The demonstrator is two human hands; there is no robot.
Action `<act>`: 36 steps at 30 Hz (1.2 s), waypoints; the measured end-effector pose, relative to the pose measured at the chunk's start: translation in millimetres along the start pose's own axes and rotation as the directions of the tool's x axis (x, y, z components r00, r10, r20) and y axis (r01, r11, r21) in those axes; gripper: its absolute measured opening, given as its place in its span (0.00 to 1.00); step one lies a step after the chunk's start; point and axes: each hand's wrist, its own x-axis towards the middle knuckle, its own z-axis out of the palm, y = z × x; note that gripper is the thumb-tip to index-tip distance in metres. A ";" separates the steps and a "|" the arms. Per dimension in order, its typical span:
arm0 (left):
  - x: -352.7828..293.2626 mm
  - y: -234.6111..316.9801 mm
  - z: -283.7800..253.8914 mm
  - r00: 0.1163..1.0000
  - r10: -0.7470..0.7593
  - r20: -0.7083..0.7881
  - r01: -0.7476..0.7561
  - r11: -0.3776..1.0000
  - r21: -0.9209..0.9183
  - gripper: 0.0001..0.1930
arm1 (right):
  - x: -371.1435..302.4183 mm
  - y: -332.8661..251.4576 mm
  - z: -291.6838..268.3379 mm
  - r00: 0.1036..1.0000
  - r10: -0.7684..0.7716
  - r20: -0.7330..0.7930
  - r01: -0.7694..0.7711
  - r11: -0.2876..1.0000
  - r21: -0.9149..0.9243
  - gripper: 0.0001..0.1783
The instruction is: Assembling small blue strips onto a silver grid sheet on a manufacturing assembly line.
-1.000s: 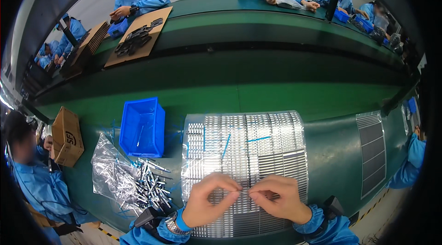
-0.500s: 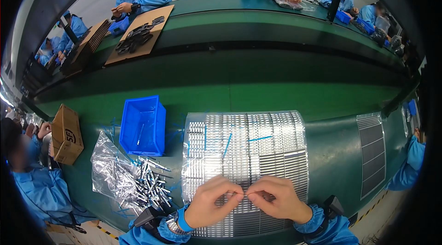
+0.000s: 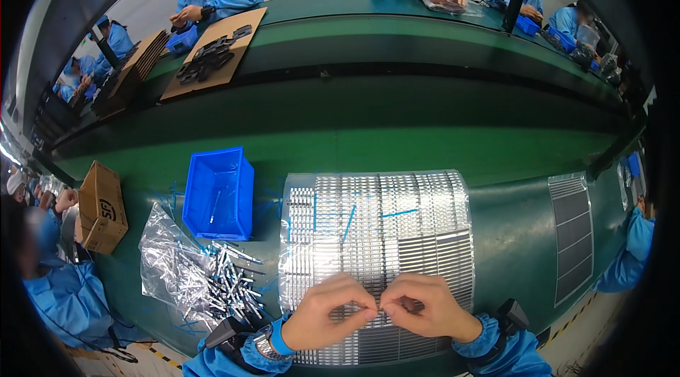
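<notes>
My left hand [image 3: 331,312] and my right hand [image 3: 425,306] meet fingertip to fingertip, thumbs and forefingers pinched. Whatever lies in the pinches is too small to make out. Both hands are above a clear sheet [image 3: 439,271] covered with rows of narrow silvery and grey strips. Loose blue slivers, one of them a thin blue strip [image 3: 401,213], rest on the sheet. Left of it, a pile of silvery strips [image 3: 237,285] spills beside a clear plastic bag [image 3: 166,260].
A blue bin [image 3: 219,196] with a few bits inside stands behind the pile. Farther left is a cardboard box [image 3: 101,208]. At the right lies another sheet of dark strips [image 3: 572,235]. Several co-workers in blue sit around, some beyond the green bench [image 3: 340,104].
My hands stay over the same place, still fingertip to fingertip, with the fingers shifted slightly. At the left edge, a co-worker has moved a little.
</notes>
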 end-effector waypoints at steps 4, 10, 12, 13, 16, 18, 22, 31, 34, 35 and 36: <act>-0.2 1.5 0.1 0.996 0.057 0.064 -0.049 0.992 -0.117 0.07 | 0.0 -1.2 0.0 0.999 -0.035 -0.013 0.035 0.998 0.045 0.05; -5.3 2.8 2.1 1.000 -0.002 0.012 0.005 0.973 -0.232 0.04 | 0.0 -2.6 0.1 1.000 0.031 0.003 -0.031 0.999 0.019 0.06; -4.6 2.5 1.7 0.999 0.003 0.048 0.011 0.958 -0.285 0.05 | -0.2 -0.9 2.2 1.000 0.002 0.022 -0.003 1.000 0.029 0.06; -4.6 2.1 1.3 0.996 0.010 0.083 0.018 0.941 -0.337 0.06 | -0.2 -0.2 3.2 0.999 -0.028 0.041 0.027 0.999 0.039 0.06; -7.9 -0.2 1.1 0.992 -0.033 0.125 0.085 0.896 -0.436 0.04 | -1.0 -1.4 4.2 0.998 -0.016 0.065 0.012 0.998 0.068 0.07; -11.2 -2.9 0.4 0.993 -0.063 0.096 0.097 0.905 -0.415 0.04 | -2.0 2.9 6.0 0.999 -0.036 0.032 0.035 0.999 0.016 0.08; -12.0 -8.5 -1.5 0.980 -0.198 -0.028 0.169 0.895 -0.414 0.04 | -0.7 -4.9 10.4 0.980 -0.043 -0.192 0.033 0.998 -0.057 0.12; -13.8 -9.6 1.0 0.959 -0.278 -0.063 0.232 0.891 -0.391 0.04 | -0.9 -4.1 11.0 0.930 -0.262 -0.257 0.203 0.951 -0.234 0.08; -13.4 -8.9 0.6 0.956 -0.286 -0.059 0.241 0.888 -0.392 0.04 | -1.4 -5.9 11.3 0.945 -0.215 -0.247 0.136 0.943 -0.303 0.08; -13.0 -8.3 0.4 0.955 -0.290 -0.054 0.245 0.881 -0.405 0.04 | -0.3 -5.8 10.9 0.936 -0.252 -0.244 0.148 0.915 -0.376 0.08; -12.7 -7.1 -0.5 0.956 -0.289 -0.057 0.243 0.883 -0.403 0.04 | 0.9 -5.6 10.5 0.927 -0.289 -0.240 0.159 0.880 -0.447 0.08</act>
